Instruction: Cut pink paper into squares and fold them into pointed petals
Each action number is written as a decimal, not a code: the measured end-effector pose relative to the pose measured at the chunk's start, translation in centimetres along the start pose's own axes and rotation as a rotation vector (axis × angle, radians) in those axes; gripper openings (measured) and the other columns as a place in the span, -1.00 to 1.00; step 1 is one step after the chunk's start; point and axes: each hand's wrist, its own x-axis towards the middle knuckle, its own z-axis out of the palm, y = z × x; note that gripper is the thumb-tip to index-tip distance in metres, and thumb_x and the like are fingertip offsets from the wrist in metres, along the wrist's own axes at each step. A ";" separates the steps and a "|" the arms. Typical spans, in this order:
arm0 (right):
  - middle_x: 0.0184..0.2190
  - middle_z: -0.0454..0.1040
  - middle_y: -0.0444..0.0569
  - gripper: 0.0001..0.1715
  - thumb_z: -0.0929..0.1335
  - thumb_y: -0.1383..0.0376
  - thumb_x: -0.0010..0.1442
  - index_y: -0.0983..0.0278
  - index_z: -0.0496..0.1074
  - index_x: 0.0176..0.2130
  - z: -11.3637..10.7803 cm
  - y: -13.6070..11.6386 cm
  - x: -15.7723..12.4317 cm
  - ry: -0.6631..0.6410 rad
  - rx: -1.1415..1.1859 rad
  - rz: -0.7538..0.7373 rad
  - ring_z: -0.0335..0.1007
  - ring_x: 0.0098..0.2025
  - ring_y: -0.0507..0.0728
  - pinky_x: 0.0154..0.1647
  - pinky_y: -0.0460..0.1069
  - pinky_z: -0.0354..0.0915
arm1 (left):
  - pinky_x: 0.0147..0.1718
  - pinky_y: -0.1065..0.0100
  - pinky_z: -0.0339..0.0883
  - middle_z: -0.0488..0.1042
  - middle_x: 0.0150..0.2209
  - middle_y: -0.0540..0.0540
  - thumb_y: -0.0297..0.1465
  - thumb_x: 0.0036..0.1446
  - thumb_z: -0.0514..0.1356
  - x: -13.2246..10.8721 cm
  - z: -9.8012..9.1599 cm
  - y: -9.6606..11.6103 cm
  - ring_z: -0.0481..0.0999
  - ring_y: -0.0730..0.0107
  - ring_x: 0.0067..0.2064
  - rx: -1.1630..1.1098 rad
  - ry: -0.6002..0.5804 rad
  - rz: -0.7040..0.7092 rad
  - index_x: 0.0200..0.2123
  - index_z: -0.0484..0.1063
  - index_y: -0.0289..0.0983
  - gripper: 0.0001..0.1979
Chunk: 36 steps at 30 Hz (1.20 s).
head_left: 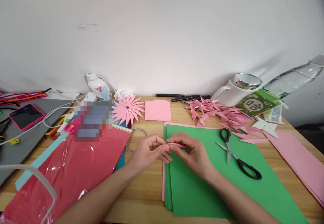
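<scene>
Though I see only part from here, the folded pink paper (177, 145) is pinched by left hand (150, 151) and right hand (191, 154) above the green sheets (202, 190); creasing seems underway, calling next for even pressure.

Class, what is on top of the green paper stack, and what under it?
Open scissors lie on the green stack; a folded pink piece overlaps its far edge. Beneath, pink paper shows along its left edge. The rest is covered.
</scene>
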 end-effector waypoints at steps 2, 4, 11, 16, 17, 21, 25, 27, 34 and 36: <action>-0.31 0.49 -0.02 -0.73 0.42 0.16 0.06 0.26 0.45 -0.25 0.0 0.0 0.1 0.071 0.103 0.018 0.45 -0.33 0.08 -0.29 -0.04 0.40 | -0.49 0.29 0.48 0.54 -0.47 -0.09 -0.19 0.02 0.26 0.0 0.1 0.2 0.57 0.29 -0.49 -0.048 0.051 0.006 -0.39 0.30 -0.32 -0.68; -0.36 0.51 -0.03 -0.70 0.46 0.15 0.00 0.26 0.43 -0.28 -0.1 0.1 0.2 0.149 0.174 0.054 0.46 -0.34 0.08 -0.31 -0.04 0.42 | -0.46 0.26 0.49 0.56 -0.43 -0.12 -0.18 0.00 0.27 -0.1 0.3 0.3 0.58 0.27 -0.48 -0.079 0.078 0.008 -0.37 0.29 -0.32 -0.66; -0.52 0.54 -0.06 -0.66 0.54 0.16 -0.20 0.27 0.48 -0.42 -0.3 0.1 0.2 0.226 0.217 0.147 0.48 -0.47 0.09 -0.43 -0.03 0.44 | -0.45 0.31 0.49 0.56 -0.38 -0.16 -0.16 0.01 0.26 0.0 0.1 0.0 0.58 0.30 -0.44 -0.040 0.000 -0.003 -0.24 0.43 -0.35 -0.63; -0.58 0.54 -0.09 -0.69 0.57 0.23 -0.27 0.30 0.48 -0.50 -0.3 -0.3 0.3 0.152 0.339 0.275 0.45 -0.53 0.04 -0.48 -0.09 0.40 | -0.52 0.34 0.47 0.51 -0.50 -0.09 -0.16 0.05 0.22 -0.2 0.1 0.1 0.57 0.31 -0.50 -0.017 -0.015 -0.004 -0.34 0.40 -0.36 -0.67; -0.60 0.53 -0.10 -0.68 0.57 0.24 -0.28 0.31 0.48 -0.50 -0.3 -0.3 0.4 0.124 0.391 0.324 0.44 -0.55 0.02 -0.50 -0.11 0.38 | -0.54 0.35 0.46 0.50 -0.52 -0.08 -0.16 0.06 0.22 -0.3 0.1 0.2 0.57 0.31 -0.51 -0.012 -0.025 -0.002 -0.36 0.37 -0.36 -0.67; -0.63 0.51 -0.12 -0.67 0.58 0.23 -0.30 0.33 0.50 -0.50 -0.5 -0.1 0.7 0.057 0.530 0.513 0.43 -0.58 -0.02 -0.56 -0.17 0.34 | -0.62 0.39 0.43 0.47 -0.56 -0.05 -0.16 0.05 0.22 -0.4 0.3 0.5 0.55 0.31 -0.56 -0.018 -0.032 -0.024 -0.40 0.32 -0.35 -0.67; -0.58 0.55 -0.06 -0.68 0.57 0.24 -0.29 0.33 0.53 -0.48 -0.8 -0.2 0.8 0.115 0.345 0.380 0.45 -0.55 0.02 -0.54 -0.13 0.36 | -0.67 0.39 0.41 0.48 -0.55 -0.06 -0.14 0.00 0.25 -0.2 0.2 0.4 0.53 0.32 -0.60 -0.083 -0.014 -0.082 -0.40 0.32 -0.35 -0.63; -0.55 0.56 -0.04 -0.69 0.56 0.20 -0.24 0.32 0.54 -0.45 -1.0 -0.2 0.8 0.105 0.301 0.324 0.46 -0.52 0.05 -0.50 -0.10 0.38 | -0.66 0.38 0.42 0.48 -0.54 -0.07 -0.13 -0.02 0.26 0.0 0.1 0.2 0.54 0.32 -0.59 -0.119 -0.007 -0.095 -0.38 0.33 -0.36 -0.62; -0.55 0.49 -0.09 -0.72 0.47 0.13 -0.05 0.31 0.52 -0.42 -0.8 0.7 0.9 0.004 0.156 0.237 0.39 -0.52 0.02 -0.49 -0.09 0.35 | -0.63 0.32 0.43 0.50 -0.51 -0.07 -0.12 -0.01 0.24 0.2 -0.4 -0.2 0.53 0.30 -0.59 0.005 0.031 -0.062 -0.36 0.35 -0.34 -0.63; -0.56 0.45 -0.11 -0.72 0.46 0.13 -0.03 0.31 0.51 -0.44 -0.9 0.8 1.0 0.013 0.112 0.218 0.33 -0.54 0.00 -0.53 -0.11 0.31 | -0.50 0.27 0.47 0.52 -0.46 -0.09 -0.17 0.05 0.21 0.2 -0.7 -0.1 0.56 0.28 -0.48 0.187 0.123 0.085 -0.33 0.38 -0.32 -0.70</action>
